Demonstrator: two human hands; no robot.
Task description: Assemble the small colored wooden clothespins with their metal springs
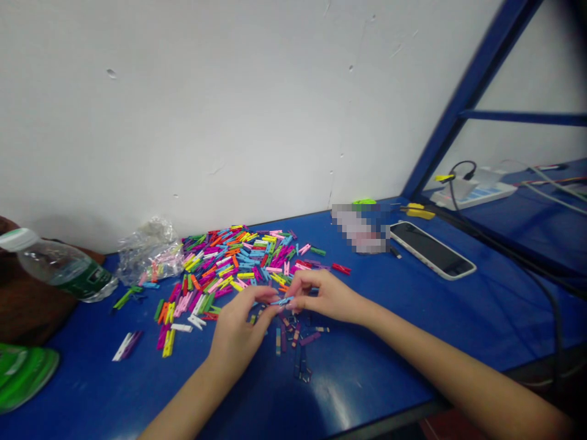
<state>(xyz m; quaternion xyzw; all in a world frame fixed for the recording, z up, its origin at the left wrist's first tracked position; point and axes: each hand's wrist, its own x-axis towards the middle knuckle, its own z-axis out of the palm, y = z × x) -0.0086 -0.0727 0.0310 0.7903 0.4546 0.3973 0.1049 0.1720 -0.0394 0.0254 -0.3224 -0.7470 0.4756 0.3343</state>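
A scuffed white wall (206,104) rises behind a blue tabletop (380,348). At the far left, a green object (21,376) is seen low in the frame, and a plastic water bottle (59,266) is laid on its side above it. A crumpled clear plastic bag (149,252) is placed against the wall, just beside a heap of small coloured wooden clothes pegs (233,263). In front of the heap, a pale blue clothes peg (280,300) is held above the table, its long axis running nearly left to right and rising slightly rightward. It is pinched between the closed fingertips of the left hand (238,330) and the right hand (325,296); which hand bears more of it cannot be told. A looser scatter of pegs (293,333) is spread beneath. Farther right, a smartphone (431,249) is laid face up, with a power strip (474,190) beyond it.
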